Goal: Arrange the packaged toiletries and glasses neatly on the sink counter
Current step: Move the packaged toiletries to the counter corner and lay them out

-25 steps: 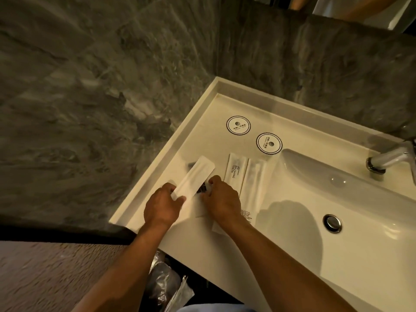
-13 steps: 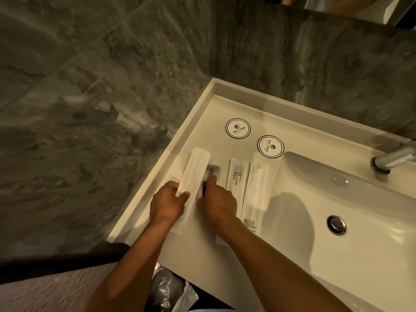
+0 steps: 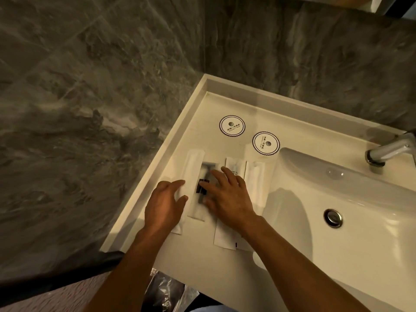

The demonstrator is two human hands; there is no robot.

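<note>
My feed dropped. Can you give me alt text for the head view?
Both hands, left hand and right hand, rest flat and open on four white packets lined up on the sink counter, pressing none closed. Two round coasters lie behind them; basin and faucet sit right.

Grey marble-veined wall tiles (image 3: 94, 91), white basin (image 3: 337, 199), chrome tap (image 3: 387, 152), dim warm light

We count four flat packets (image 3: 194, 167) in a row on the sink counter (image 3: 225, 104), both hands (image 3: 164, 203) spread flat on them.
</note>
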